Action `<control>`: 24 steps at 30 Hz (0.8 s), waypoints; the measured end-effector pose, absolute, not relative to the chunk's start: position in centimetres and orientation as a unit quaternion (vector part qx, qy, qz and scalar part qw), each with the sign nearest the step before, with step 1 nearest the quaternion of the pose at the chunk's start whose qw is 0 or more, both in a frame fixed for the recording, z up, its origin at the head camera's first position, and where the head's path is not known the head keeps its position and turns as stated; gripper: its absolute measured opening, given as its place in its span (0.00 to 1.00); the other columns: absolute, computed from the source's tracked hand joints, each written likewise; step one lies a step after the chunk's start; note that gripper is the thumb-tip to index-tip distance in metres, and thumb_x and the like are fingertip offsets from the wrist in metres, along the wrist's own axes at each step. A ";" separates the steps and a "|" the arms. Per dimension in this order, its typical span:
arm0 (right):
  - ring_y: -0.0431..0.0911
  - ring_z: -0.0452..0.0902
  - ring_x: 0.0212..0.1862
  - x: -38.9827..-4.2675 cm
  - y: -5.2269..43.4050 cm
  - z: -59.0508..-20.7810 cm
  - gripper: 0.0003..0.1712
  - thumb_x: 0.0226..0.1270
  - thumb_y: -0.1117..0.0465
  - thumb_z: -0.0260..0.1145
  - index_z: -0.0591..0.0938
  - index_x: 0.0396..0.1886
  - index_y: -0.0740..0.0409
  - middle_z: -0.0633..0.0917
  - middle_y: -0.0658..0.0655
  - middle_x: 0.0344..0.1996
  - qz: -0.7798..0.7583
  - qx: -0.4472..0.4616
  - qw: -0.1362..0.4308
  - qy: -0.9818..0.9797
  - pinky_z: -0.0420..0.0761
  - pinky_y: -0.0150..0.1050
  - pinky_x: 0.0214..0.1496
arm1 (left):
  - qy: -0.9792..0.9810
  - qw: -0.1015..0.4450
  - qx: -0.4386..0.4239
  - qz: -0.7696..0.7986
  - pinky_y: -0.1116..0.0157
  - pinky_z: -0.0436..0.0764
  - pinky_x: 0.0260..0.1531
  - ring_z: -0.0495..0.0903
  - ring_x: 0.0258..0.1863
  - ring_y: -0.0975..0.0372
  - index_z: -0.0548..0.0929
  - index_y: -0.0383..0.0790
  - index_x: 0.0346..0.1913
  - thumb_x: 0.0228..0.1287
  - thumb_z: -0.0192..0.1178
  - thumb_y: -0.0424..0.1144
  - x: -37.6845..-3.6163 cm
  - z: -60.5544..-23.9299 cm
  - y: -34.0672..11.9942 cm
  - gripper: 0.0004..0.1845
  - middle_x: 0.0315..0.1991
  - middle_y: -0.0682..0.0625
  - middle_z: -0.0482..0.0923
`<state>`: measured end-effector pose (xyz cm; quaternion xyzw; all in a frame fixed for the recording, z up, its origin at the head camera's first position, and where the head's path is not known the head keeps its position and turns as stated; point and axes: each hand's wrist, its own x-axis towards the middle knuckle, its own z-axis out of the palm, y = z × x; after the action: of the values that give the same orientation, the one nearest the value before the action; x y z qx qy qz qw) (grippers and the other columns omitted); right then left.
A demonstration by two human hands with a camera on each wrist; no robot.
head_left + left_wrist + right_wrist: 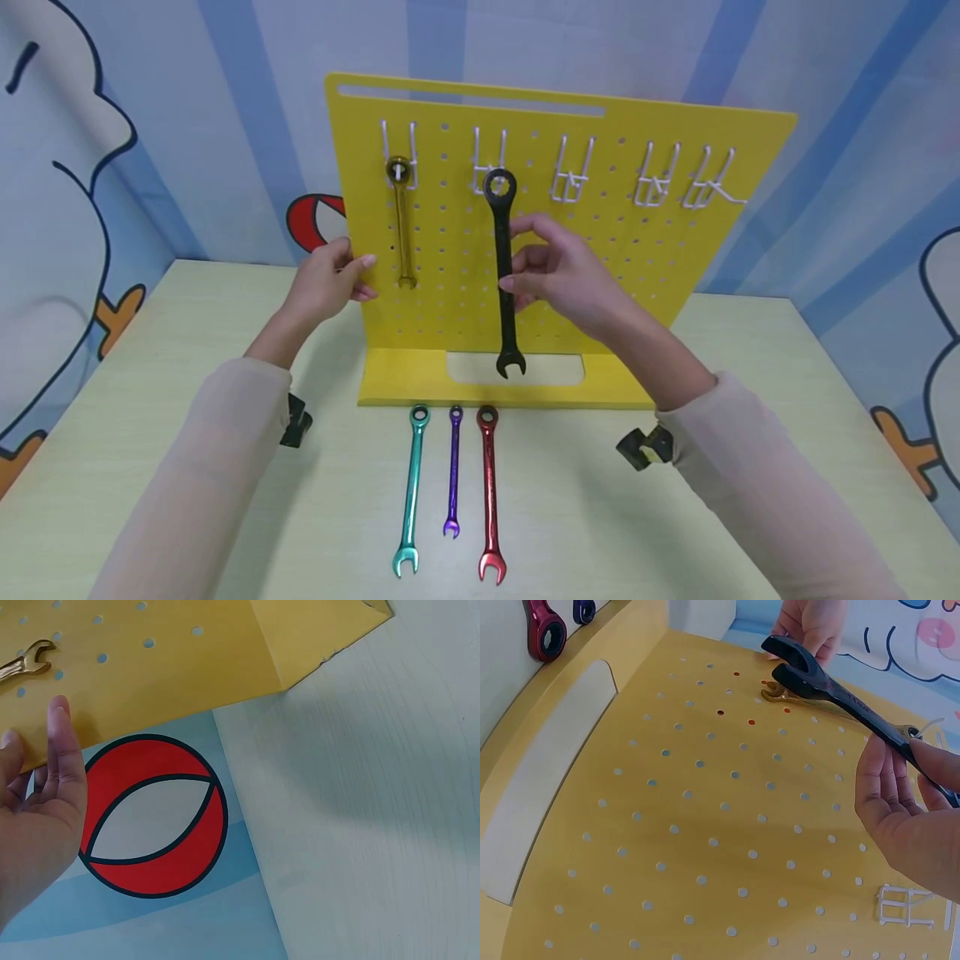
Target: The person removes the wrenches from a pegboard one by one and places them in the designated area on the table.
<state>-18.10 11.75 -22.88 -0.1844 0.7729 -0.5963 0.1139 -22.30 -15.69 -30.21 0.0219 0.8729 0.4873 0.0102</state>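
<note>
A yellow pegboard (675, 167) stands upright on the table. A gold wrench (402, 225) hangs from its leftmost hook. My right hand (513, 254) pinches the shaft of a black wrench (504, 333), whose ring end is at the second hook. The right wrist view shows the black wrench (817, 682) angled off the pegboard (705, 825), open jaw end lifted, with my right hand (907, 761) on its shaft. My left hand (360, 271) holds the board's left edge, thumb on the front face. In the left wrist view my left hand (37, 750) lies near the gold wrench's tip (22, 661).
A teal wrench (412, 492), a purple wrench (453, 475) and a red wrench (489, 500) lie side by side on the table (675, 517) in front of the board's base. Three white hooks (570, 175) to the right hold nothing.
</note>
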 end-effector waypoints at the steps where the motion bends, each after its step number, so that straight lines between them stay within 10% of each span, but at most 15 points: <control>1: 0.54 0.77 0.29 -18.1 11.8 -22.9 0.25 0.60 0.77 0.58 0.66 0.57 0.62 0.76 0.64 0.31 -0.597 -0.184 0.114 0.773 0.81 0.47 0.38 | 0.872 0.011 0.022 0.489 0.70 0.82 0.29 0.83 0.32 0.55 0.62 0.33 0.32 0.69 0.48 0.43 -22.3 -30.2 -15.7 0.15 0.31 0.40 0.69; 24: 0.55 0.77 0.29 -17.4 12.3 -22.4 0.23 0.60 0.78 0.57 0.66 0.53 0.61 0.76 0.65 0.31 -0.576 -0.193 0.112 0.786 0.82 0.45 0.36 | 0.874 0.008 0.021 0.485 0.70 0.82 0.28 0.83 0.31 0.55 0.63 0.33 0.33 0.69 0.47 0.43 -22.2 -30.1 -15.6 0.15 0.32 0.40 0.70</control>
<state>-17.38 12.34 -22.42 -0.1926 0.7862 -0.5764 0.1116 -22.22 -15.62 -30.13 0.0213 0.8740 0.4853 0.0082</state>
